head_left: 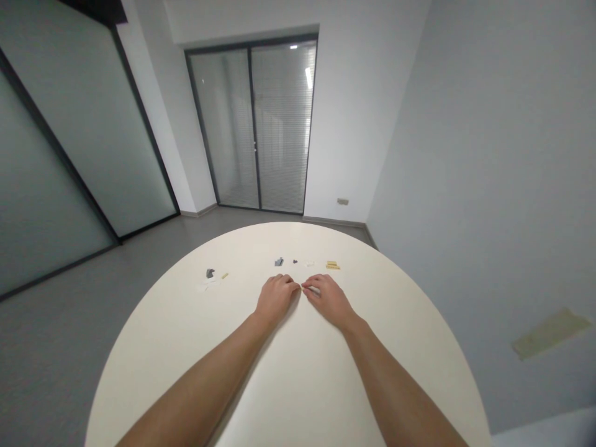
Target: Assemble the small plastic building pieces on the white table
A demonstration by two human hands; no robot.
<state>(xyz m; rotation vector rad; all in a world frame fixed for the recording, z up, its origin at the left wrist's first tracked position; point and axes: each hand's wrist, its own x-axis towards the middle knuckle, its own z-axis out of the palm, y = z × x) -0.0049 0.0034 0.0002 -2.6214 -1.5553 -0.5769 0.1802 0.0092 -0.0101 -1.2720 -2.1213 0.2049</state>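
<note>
Above the round white counter (298, 385), the left hand (278, 298) and right hand (329, 298) meet almost fingertip to fingertip, both pinched closed on a tiny yellowish piece (301, 288), mostly hidden. Well to the left of the left hand lie white bits (210, 284), a small yellow strip (225, 275) and a dark grey piece (210, 273). Just beyond the hands, left to right: blue-grey pieces (279, 262), a small dark piece (295, 261), whitish pieces (310, 264) and yellow bars (332, 265).

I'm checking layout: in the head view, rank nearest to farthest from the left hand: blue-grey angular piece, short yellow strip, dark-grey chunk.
1. Blue-grey piece, beyond the left hand
2. Yellow strip, to its left
3. Dark-grey chunk, farther left
</note>
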